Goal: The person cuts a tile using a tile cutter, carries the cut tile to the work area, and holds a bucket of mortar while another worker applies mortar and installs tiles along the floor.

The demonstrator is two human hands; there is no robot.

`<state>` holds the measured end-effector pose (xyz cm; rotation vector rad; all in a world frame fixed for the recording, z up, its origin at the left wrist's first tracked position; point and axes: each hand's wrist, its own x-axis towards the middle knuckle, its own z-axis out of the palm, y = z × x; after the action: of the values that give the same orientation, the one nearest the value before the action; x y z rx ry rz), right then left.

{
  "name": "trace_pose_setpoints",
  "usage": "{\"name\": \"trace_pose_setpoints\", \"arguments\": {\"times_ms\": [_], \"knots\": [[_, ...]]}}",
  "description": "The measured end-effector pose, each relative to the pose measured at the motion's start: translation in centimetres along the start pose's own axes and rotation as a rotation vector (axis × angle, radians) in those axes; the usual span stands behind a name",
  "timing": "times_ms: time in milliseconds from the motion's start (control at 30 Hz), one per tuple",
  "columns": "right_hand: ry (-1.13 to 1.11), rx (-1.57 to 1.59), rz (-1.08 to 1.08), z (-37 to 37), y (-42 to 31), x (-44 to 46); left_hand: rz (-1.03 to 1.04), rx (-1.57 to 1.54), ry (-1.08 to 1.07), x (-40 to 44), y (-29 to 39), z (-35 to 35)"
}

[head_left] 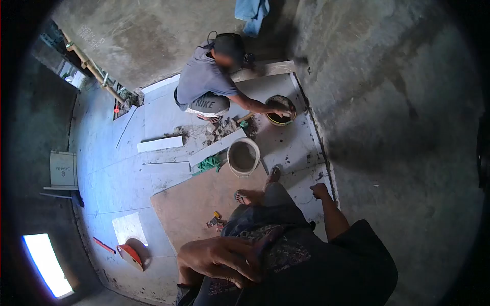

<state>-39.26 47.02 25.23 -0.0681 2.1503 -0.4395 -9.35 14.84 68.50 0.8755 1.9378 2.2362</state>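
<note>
While shorts (208, 104) read NIKE, left hand (220, 259) drapes open over shirt (306, 265); right hand (319, 191) unclear.

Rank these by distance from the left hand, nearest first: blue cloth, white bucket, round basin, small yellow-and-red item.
1. Small yellow-and-red item: just ahead of the left hand.
2. White bucket: ahead, slightly right.
3. Round basin: beyond the bucket, right.
4. Blue cloth: farthest, top of view.
</note>
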Motion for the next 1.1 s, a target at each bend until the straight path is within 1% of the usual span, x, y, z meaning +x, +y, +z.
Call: {"name": "trace_pose_setpoints", "arguments": {"times_ms": [33,67,133,200,233,300,333,400,467,500,567,600,667,700,733,767,800,833,867,900,933,1000,1100], "knots": [[0.004,0.007,0.01,0.5,-0.2,-0.4,0.018,-0.032,-0.008,0.0,-0.6,0.0],[0.031,-0.161,-0.273,1.7,0.6,0.6,0.036,-0.064,-0.016,0.1,-1.0,0.0],[0.049,-0.285,-0.516,5.9,2.7,4.9,0.059,-0.063,-0.061,0.8,-1.5,-0.5],[-0.002,-0.156,-0.33,9.1,0.3,4.6,0.082,-0.059,-0.103,1.4,-1.7,-0.9],[-0.042,-0.074,-0.185,9.7,-3.4,2.0,0.09,-0.074,-0.092,1.8,-1.8,-1.0],[0.133,-0.435,-0.362,10.7,-7.7,-1.5,0.098,-0.088,-0.08,2.6,-1.9,-0.4],[0.129,-0.435,-0.362,10.3,-8.9,-2.2,0.12,-0.144,-0.101,3.2,-1.5,0.1],[0.041,-0.423,-0.514,9.7,-10.5,-2.5,0.136,-0.213,-0.121,3.2,-1.1,0.5],[-0.014,-0.352,-0.45,9.4,-11.3,-1.0,0.22,-0.026,-0.07,2.7,-1.0,0.7],[0.008,-0.339,-0.48,9.4,-11.5,-0.4,0.217,-0.032,-0.066,2.6,-0.6,0.7],[0.06,-0.349,-0.534,9.6,-11.6,1.1,0.215,0.124,0.095,2.4,0.2,1.0],[0.087,-0.372,-0.56,9.9,-11.6,1.6,0.206,0.105,0.103,2.2,-0.2,1.3],[0.1,-0.371,-0.569,10.8,-12.0,1.5,0.376,0.096,0.425,1.9,-1.3,2.2],[0.13,-0.368,-0.597,11.4,-12.4,1.1,0.368,0.087,0.435,1.9,-1.7,2.9],[0.123,-0.369,-0.594,11.5,-13.4,0.3,0.443,0.066,0.584,2.3,-2.2,3.4],[0.048,-0.35,-0.603,11.8,-14.0,-0.7,0.515,0.043,0.734,2.4,-2.4,3.8],[-0.031,-0.331,-0.608,12.4,-14.0,-1.5,0.504,0.035,0.743,2.3,-2.3,4.1],[-0.035,-0.333,-0.605,13.4,-13.8,-0.9,0.513,0.066,0.819,2.4,-2.2,4.2],[0.03,-0.447,-0.671,14.2,-13.9,-0.8,0.519,0.097,0.896,2.4,-2.0,4.3],[0.091,-0.561,-0.736,15.0,-13.3,-0.5,0.513,0.091,0.905,2.4,-2.0,4.3],[0.073,-0.565,-0.729,15.1,-13.3,-0.9,0.531,0.115,0.919,2.5,-2.1,4.0],[-0.018,-0.499,-0.7,14.8,-14.0,-0.7,0.534,0.132,0.936,2.5,-2.2,3.4],[0.009,-0.422,-0.66,14.4,-13.5,-0.7,0.478,0.081,0.874,2.8,-1.7,3.1]]}}
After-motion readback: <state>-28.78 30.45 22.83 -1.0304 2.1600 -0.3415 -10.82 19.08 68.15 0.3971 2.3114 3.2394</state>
